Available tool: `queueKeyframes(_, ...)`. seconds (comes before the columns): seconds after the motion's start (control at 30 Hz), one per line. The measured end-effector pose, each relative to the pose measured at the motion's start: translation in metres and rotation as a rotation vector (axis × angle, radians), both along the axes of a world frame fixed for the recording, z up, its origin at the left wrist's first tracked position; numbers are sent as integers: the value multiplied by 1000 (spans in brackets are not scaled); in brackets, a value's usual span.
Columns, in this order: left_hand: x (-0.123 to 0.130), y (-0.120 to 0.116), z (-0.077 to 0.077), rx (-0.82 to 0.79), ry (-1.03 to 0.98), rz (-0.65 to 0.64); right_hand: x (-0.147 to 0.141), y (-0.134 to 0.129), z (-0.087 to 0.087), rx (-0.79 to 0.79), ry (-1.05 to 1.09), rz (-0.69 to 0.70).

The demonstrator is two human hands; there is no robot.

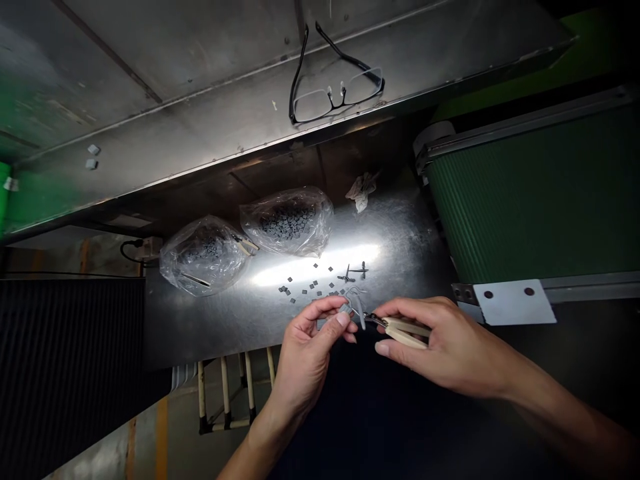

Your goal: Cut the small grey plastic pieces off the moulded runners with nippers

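Between thumb and fingers, my left hand (310,347) pinches a small grey plastic part (346,308) with a thin branching sprue (359,310) sticking out to its right. My right hand (445,340) is closed around cream-handled nippers (407,332). Their dark jaws point left and reach close to the sprue; whether they touch it I cannot tell. Just beyond my hands, several small dark square pieces (313,285) lie scattered on the metal table (220,330). Dark sprue scraps (353,272) lie to the right of these pieces.
Two clear plastic bags (320,250) (173,267) of small dark pieces sit further back, with tweezers (196,281) and another cream-handled tool (246,245) at the left one. Crumpled tissue (362,191) lies behind. Glasses (337,100) rest on the raised shelf (220,120). A green conveyor (540,193) borders the right.
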State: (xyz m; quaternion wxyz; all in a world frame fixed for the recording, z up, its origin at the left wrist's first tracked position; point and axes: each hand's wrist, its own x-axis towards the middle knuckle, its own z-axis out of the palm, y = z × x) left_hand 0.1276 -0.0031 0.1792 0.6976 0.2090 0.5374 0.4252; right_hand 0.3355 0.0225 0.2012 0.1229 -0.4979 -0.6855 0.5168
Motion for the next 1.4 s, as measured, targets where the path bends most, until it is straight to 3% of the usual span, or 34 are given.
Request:
queueKeyframes(0.27,-3,-2,-4,31,91,-15,0,3,-2,-28,-6,40)
queueKeyframes(1.03,5,-6,-8,35,71,33,-1,0,-12,43,-8,6)
queueKeyframes(1.1,7,-3,-18,-14,11,92,-2,2,-23,41,-12,8)
queueKeyframes(1.17,5,3,-37,-59,-54,187,-1,4,-45,31,-55,11)
queueKeyframes(1.27,-3,18,-85,-105,-88,295,3,8,-98,10,-158,-13)
queueKeyframes(1.4,-17,33,-150,-232,-136,257,11,8,-168,4,-264,-55)
